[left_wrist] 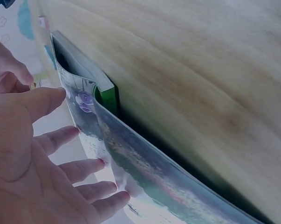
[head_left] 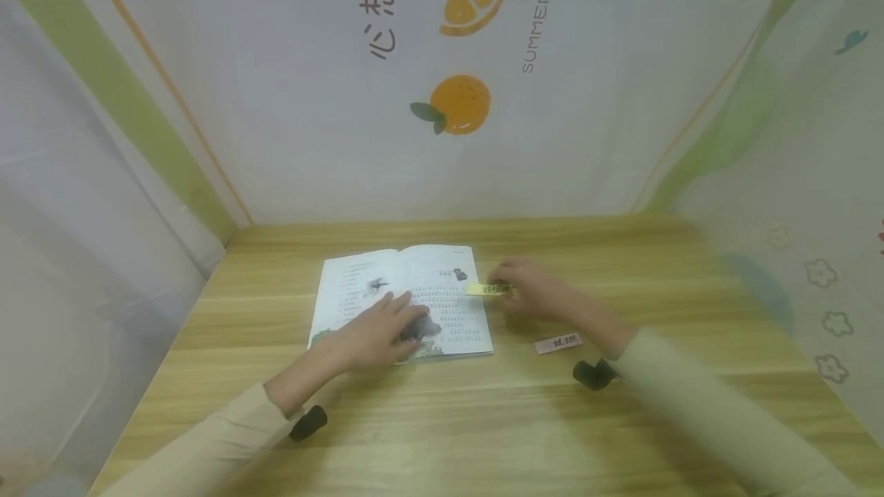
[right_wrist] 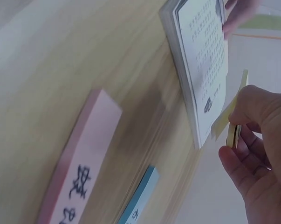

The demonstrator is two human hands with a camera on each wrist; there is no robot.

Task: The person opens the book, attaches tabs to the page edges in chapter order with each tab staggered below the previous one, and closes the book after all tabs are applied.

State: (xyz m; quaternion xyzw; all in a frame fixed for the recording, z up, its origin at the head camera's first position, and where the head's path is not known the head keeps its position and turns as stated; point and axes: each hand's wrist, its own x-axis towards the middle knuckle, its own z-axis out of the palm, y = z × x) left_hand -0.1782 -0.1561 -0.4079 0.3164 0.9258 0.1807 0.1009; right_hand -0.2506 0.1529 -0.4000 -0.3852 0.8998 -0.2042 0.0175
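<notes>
An open book (head_left: 452,297) with printed text and small pictures lies on the wooden table. My left hand (head_left: 383,332) rests on its lower pages with straight, spread fingers; in the left wrist view the fingertips (left_wrist: 110,198) touch the illustrated page. By the right page's edge, my right hand (head_left: 528,290) pinches a yellow sticky-note pad (right_wrist: 232,135) between thumb and fingers. A yellow strip (right_wrist: 222,122) angles out from the pad toward the page and overlaps its edge in the head view. Handwriting shows on the yellow paper (head_left: 486,290).
A pink sticky-note pad (head_left: 558,343) with handwriting lies on the table (head_left: 442,436) right of the book. Near it is a blue pad (right_wrist: 139,196), hidden behind the right hand in the head view. A printed curtain (head_left: 311,136) stands behind the table.
</notes>
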